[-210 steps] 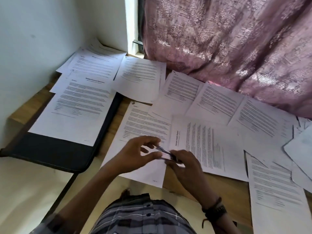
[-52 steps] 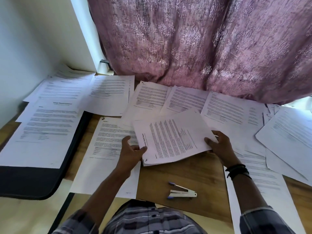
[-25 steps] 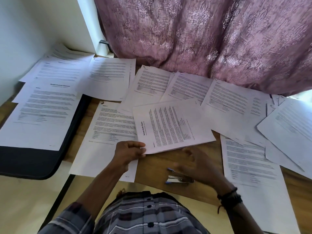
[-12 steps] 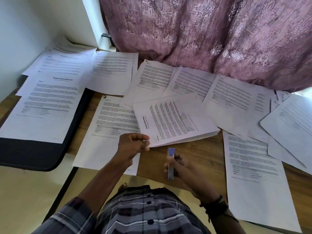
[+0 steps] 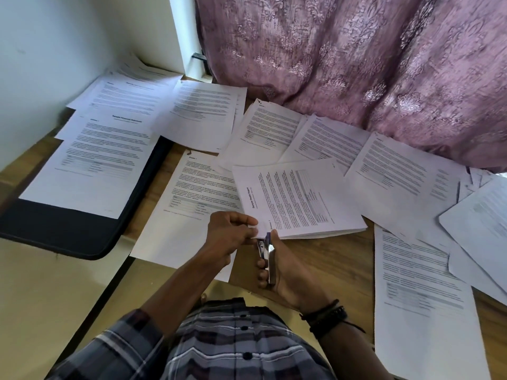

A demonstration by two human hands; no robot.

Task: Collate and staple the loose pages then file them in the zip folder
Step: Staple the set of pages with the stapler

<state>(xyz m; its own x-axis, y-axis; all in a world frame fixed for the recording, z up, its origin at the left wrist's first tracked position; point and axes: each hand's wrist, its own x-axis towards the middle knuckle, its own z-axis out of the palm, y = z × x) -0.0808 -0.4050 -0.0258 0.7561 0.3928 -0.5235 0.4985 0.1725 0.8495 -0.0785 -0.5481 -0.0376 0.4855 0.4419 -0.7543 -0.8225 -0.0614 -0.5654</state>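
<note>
A collated stack of printed pages (image 5: 299,198) lies at the middle of the wooden desk (image 5: 337,259), turned sideways. My left hand (image 5: 227,234) pinches its near left corner. My right hand (image 5: 285,275) grips a small metal stapler (image 5: 265,252) with a blue tip, its jaws set over that same corner. A black zip folder (image 5: 68,231) lies at the left, overhanging the desk edge, with a printed document (image 5: 90,165) on top of it.
Several loose and stapled sheets (image 5: 411,176) cover the rest of the desk, some hanging over the front edge at right (image 5: 422,305). A pink curtain (image 5: 356,64) hangs behind. A white wall (image 5: 55,50) closes the left side.
My right hand picked the stapler up off the desk and brought it to the stack's near corner. My left hand kept its pinch on that corner.
</note>
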